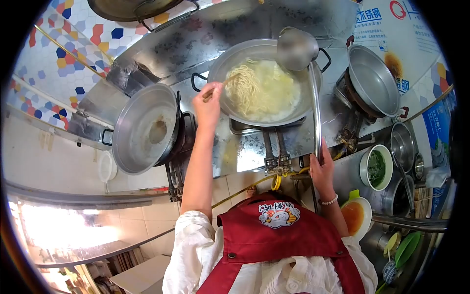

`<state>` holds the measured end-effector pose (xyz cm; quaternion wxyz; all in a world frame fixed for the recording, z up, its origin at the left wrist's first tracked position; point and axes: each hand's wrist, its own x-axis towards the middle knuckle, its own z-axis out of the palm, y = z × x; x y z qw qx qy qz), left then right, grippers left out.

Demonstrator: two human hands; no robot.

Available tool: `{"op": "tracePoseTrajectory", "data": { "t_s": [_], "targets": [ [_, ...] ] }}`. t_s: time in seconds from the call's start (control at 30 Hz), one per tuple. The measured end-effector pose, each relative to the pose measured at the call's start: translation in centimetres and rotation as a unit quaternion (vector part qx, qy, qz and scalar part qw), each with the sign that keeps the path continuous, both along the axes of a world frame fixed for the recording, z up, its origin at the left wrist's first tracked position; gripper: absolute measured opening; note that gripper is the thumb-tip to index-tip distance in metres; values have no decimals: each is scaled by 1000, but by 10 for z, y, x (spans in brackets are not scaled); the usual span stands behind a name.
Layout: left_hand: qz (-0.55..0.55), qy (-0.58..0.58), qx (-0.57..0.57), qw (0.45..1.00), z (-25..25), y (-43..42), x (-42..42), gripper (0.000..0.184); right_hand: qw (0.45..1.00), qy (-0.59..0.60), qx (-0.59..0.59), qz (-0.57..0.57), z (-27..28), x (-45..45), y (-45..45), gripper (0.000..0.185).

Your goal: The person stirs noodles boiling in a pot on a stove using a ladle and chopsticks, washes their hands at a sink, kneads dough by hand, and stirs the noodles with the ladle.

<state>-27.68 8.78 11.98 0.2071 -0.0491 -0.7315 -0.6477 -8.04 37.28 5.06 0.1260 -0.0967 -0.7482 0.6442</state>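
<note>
My left hand [208, 105] is closed around wooden chopsticks [229, 81], whose tips reach into a heap of pale noodles [246, 93]. The noodles lie in cloudy, foamy water in a wide metal pot [215, 68] on the middle burner. In my right hand [322, 169] is the lower end of a long-handled metal ladle [316, 108]. The ladle's round bowl [297, 49] hangs over the pot's upper right rim, apart from the noodles. What the bowl holds, if anything, is too blurred to tell.
A metal pot [129, 132] stands on the left burner, another [374, 81] on the right. To my right are a bowl of chopped greens [376, 169], a bowl of reddish-orange liquid [353, 218] and metal containers [402, 144]. A yellow hose [276, 182] runs below the stove front.
</note>
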Motion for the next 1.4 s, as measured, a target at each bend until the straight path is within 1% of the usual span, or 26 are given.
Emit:
{"op": "tracePoseTrajectory", "data": {
  "t_s": [0.03, 0.13, 0.17, 0.27, 0.3, 0.4, 0.43, 0.47, 0.53, 0.63, 0.73, 0.83, 0.97, 1.1, 1.2, 1.3, 1.4],
  "targets": [
    [-5, -3, 6, 1000, -2, 3, 1, 13, 1000, -3, -1, -2, 1, 0, 0, 57],
    [-19, -89, -41, 995, 6, 8, 19, 13, 1000, -11, -8, -12, 8, 0, -2, 56],
    [-16, -104, 12, 994, 12, 10, 26, 13, 1000, -12, -15, -16, 11, 0, -4, 56],
    [-73, -70, 9, 995, 7, 14, 42, 14, 1000, -4, -12, -19, 6, 0, -5, 56],
    [-88, -92, -21, 992, 9, 19, 51, 14, 1000, 3, -6, -17, 4, -1, -4, 56],
    [-79, -130, 7, 988, 29, 26, 73, 14, 1000, -7, -20, -9, 5, -1, -5, 57],
    [-118, -140, 22, 983, 29, 29, 81, 14, 1000, -8, -21, -9, 5, 0, -5, 57],
    [-134, -127, 20, 983, 21, 31, 86, 14, 1000, -8, -21, -9, 6, 0, -5, 57],
    [-139, -161, 61, 975, 21, 36, 96, 13, 1000, -7, -22, -7, 6, -1, -5, 57],
    [-154, -110, 99, 977, 32, 37, 101, 17, 1000, -4, -20, -6, 5, -1, -4, 57],
    [-75, -116, 104, 985, 46, 27, 78, 20, 1000, -2, -14, -2, 7, 0, -5, 57],
    [-55, -103, 56, 992, 21, 16, 38, 21, 1000, -5, -22, -2, 12, 2, -7, 57],
    [-4, -18, 63, 998, 10, 6, 26, 19, 1000, -10, -27, -3, 15, 1, -6, 57],
    [64, 3, 61, 996, 17, 5, 21, 18, 1000, -4, -6, -11, 10, 0, -6, 58],
    [55, -15, 41, 998, -2, 11, 13, 18, 1000, 2, -25, -8, 15, 1, -9, 57],
    [30, -76, 112, 990, -15, 30, 16, 17, 999, -13, -31, -14, 16, 1, -9, 57],
    [-24, -82, 164, 983, -17, 54, 29, 18, 999, -18, -29, -3, 17, 3, -7, 58]
  ]
}}
